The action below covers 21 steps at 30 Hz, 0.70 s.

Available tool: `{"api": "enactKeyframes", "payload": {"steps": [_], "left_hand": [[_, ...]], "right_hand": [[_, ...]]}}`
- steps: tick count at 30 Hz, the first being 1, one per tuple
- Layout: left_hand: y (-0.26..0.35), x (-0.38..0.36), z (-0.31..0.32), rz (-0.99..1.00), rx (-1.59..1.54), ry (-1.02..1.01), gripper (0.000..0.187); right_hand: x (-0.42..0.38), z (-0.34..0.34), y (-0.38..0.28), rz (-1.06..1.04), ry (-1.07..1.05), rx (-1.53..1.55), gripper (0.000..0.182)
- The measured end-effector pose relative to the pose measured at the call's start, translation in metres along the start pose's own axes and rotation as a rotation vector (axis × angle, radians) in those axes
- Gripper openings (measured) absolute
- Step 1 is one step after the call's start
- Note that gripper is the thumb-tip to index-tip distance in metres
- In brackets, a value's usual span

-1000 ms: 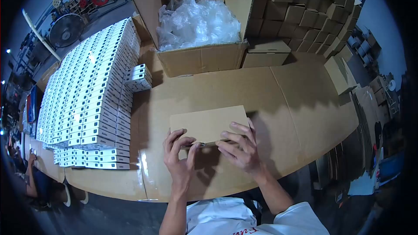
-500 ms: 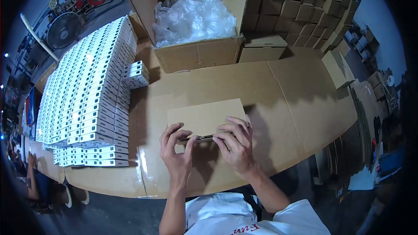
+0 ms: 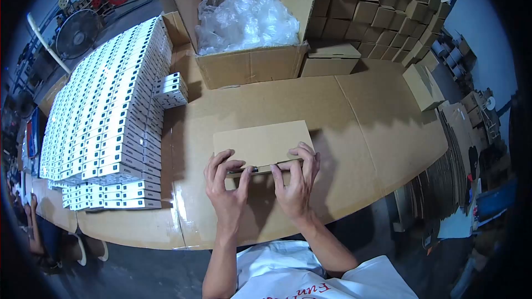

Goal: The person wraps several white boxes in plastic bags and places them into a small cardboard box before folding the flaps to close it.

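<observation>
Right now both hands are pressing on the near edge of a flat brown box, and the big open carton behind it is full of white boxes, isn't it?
Not quite. The head view shows the big open carton holds crumpled clear plastic bags, not white boxes. The white boxes are stacked on the table at the left. The rest is right: the left hand and right hand press on the near edge of the flat brown box.

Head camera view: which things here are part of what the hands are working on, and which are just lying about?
In hand:
left hand
right hand
flat brown carton, both hands on its near edge

Lying about:
white small boxes, stacked left
open carton of plastic bags
stacked brown boxes
fan
</observation>
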State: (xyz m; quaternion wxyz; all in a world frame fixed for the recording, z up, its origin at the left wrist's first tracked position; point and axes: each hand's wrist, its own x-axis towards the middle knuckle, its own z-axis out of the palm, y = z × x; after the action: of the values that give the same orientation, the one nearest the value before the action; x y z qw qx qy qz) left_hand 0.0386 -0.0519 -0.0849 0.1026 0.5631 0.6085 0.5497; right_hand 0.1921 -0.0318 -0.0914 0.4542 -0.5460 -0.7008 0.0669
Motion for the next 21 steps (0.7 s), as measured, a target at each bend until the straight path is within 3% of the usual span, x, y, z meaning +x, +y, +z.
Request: {"api": "enactKeyframes", "payload": {"steps": [8, 18, 21], "left_hand": [[0.006, 0.0, -0.001, 0.125, 0.099, -0.004, 0.041], [-0.015, -0.001, 0.012, 0.283, 0.194, 0.038, 0.033], [-0.025, 0.025, -0.007, 0.39, 0.117, -0.18, 0.032]], "right_hand": [[-0.001, -0.003, 0.027, -0.273, 0.072, 0.003, 0.018], [0.019, -0.005, 0.043, -0.436, 0.038, -0.022, 0.019], [0.048, -0.025, 0.071, -0.51, -0.171, 0.089, 0.02]]}}
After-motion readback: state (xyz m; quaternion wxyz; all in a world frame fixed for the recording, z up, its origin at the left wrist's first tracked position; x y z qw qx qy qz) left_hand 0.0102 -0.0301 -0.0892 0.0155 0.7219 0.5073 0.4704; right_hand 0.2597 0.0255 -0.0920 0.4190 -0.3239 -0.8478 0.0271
